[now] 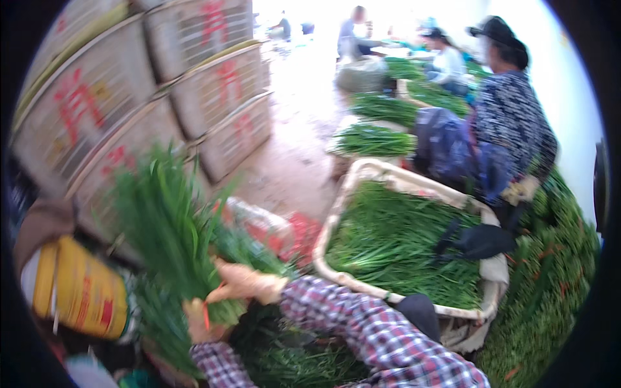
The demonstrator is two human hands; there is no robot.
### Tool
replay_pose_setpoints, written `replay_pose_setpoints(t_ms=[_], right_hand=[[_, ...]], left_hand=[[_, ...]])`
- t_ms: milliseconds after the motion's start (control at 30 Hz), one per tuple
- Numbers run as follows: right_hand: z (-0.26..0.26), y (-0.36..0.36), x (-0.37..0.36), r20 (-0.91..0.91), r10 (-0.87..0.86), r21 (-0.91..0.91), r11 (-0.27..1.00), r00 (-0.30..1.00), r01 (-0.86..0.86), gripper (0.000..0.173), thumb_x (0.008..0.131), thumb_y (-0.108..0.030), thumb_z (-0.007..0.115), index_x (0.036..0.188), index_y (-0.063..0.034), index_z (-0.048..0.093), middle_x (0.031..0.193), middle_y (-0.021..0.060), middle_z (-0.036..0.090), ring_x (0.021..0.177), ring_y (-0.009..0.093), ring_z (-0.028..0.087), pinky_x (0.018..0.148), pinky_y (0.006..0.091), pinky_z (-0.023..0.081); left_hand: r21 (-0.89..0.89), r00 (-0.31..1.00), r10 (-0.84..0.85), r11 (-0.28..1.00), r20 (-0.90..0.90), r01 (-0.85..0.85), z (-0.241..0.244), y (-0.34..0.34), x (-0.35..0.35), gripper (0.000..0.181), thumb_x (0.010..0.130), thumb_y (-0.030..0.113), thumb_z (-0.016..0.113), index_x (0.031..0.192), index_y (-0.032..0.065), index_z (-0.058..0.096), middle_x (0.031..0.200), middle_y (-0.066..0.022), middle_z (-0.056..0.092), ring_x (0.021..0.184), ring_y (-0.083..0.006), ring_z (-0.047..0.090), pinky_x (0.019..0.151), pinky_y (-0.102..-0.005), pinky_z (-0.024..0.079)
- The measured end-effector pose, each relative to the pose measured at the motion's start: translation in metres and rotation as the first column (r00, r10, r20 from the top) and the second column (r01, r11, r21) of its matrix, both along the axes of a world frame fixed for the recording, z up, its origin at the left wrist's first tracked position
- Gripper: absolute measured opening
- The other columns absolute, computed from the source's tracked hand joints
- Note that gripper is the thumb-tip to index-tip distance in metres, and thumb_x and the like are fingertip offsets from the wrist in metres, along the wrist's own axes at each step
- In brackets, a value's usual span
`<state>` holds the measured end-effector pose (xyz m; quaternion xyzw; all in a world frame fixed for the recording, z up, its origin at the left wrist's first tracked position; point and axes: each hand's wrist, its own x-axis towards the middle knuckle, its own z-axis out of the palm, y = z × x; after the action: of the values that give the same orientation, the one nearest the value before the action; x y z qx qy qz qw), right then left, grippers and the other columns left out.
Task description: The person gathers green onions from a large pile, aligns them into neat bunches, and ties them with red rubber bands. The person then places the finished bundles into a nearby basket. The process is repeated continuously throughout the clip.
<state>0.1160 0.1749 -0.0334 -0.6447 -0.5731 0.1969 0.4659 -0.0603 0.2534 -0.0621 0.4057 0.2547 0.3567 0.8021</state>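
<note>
A thick bunch of long green leaves, apparently garlic chives, stands tilted before me on the left, its tips blurred. My left hand grips the lower end, beside a thin orange band. From the right, my right hand closes around the same bunch just above that band. Whether the band goes all the way round the bunch cannot be seen. More loose green leaves lie below my forearms.
A white plastic crate of green leaves is to my right, a dark object over it. Banded bunches are heaped beyond. Stacked crates and a yellow bucket stand left. A co-worker is at the right.
</note>
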Motion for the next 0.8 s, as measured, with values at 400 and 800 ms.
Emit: replay_pose_setpoints(t_ms=[400,800], right_hand=[[-0.041,-0.011,0.016,-0.356,-0.090,-0.595,0.789,0.930,-0.151,0.082,0.089,-0.071,0.049,0.118,0.0043,0.061,0.105,0.0171,0.068,0.097,0.028,0.063,0.087,0.0402,0.048],[-0.073,-0.039,-0.051,-0.528,-0.272,-0.267,0.953,0.805,0.147,0.079,0.100,-0.052,0.045,0.153,-0.0008,0.019,0.155,0.0165,0.028,0.146,0.023,0.021,0.118,0.0326,0.016]], left_hand=[[-0.143,0.988,0.154,0.978,-0.010,-0.154,-0.064,-0.024,-0.003,0.068,0.098,0.059,0.041,0.145,0.0103,0.038,0.139,-0.0079,0.050,0.121,-0.0231,0.052,0.102,-0.0374,0.047],[0.074,0.993,0.114,0.991,-0.035,-0.111,-0.033,-0.078,-0.002,0.049,0.103,0.036,0.041,0.143,0.0068,0.042,0.137,-0.0080,0.051,0.123,-0.0213,0.051,0.106,-0.0372,0.042]])
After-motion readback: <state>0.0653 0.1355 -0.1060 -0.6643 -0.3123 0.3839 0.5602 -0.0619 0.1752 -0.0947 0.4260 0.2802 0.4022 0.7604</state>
